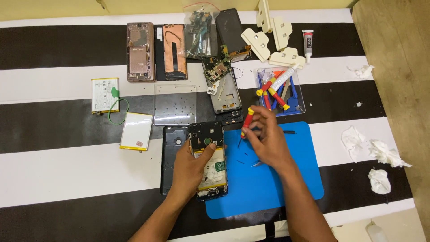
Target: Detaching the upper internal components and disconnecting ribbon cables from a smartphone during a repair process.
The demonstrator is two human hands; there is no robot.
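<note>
Striped table (53, 175) w/ blue mat (277, 188), phones, batteries, tissue wads.

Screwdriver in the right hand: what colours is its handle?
Red with yellow bands, on the screwdriver held by the right hand; head view.

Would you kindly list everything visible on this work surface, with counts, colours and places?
opened phone: one, black with yellow battery, on the blue mat's left edge, under the left hand
blue mat: one, lower centre
screwdriver: one, red and yellow, in the right hand
clear tool tray: one, holding more red and yellow tools, above the mat
loose batteries: two, white and yellow, at left
phone frames and back covers: several, pinkish, copper and black, top centre
clear plastic plate: one, centre
cream plastic clamps: about four, top right
glue tube: one, white, top right
crumpled tissues: several, white, at right
left hand: on the phone
right hand: over the mat
</note>
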